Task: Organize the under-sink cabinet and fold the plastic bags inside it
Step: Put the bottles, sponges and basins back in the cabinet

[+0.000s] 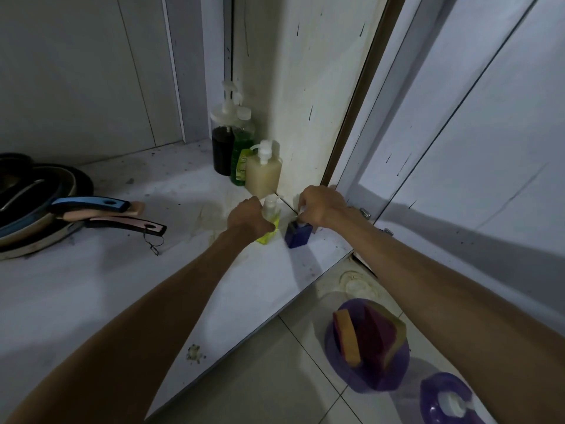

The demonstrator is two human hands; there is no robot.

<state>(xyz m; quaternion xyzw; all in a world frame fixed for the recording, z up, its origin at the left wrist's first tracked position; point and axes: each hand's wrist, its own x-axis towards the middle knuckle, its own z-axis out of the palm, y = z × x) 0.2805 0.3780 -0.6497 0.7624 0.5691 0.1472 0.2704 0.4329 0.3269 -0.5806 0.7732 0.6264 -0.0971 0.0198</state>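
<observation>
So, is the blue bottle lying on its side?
No, the blue bottle stands on its base on the cabinet floor, its top gripped by the right hand.

Tiled floor [275, 377], pale, with dark grout lines. On it stands a translucent purple bowl [376, 382] holding three sponges on edge: orange-yellow [347, 339], maroon [371, 333], yellow-green [396, 339]. Just beside it, at the frame's lower edge, is a second purple container [431, 407] with a white item [452, 403] inside, identity unclear. A pale ring mark [356, 284] lies beyond the bowl.

Bare cabinet floor [101, 289] between stacked pans [33, 206] left and bottles [244, 148] right
</observation>
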